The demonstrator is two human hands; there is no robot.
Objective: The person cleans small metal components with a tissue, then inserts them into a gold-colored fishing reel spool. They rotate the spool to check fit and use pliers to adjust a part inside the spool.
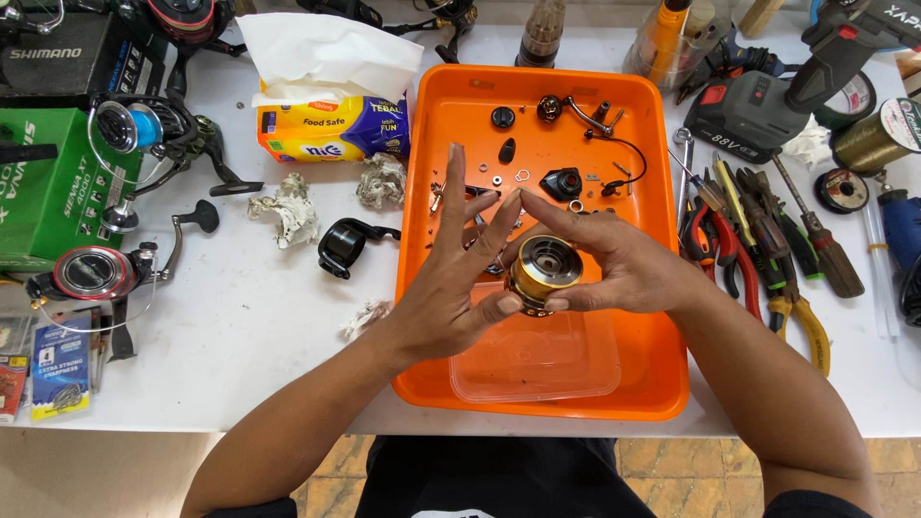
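Observation:
Over an orange tray (662,384) I hold a gold fishing-reel spool (543,270). My right hand (614,264) grips the spool from the right, thumb beneath and fingers above. My left hand (451,283) touches the spool's left side with its thumb, while its other fingers are spread upward. Small black and metal reel parts (561,182) lie scattered in the far half of the tray. A clear plastic lid (537,360) lies in the near half, under the spool.
A tissue pack (331,125) and crumpled tissues (288,213) lie left of the tray, with a black reel part (343,246). Several reels (96,273) and boxes (48,182) are at far left. Pliers and screwdrivers (758,240), a cordless drill (777,96) and line spools (878,134) are at right.

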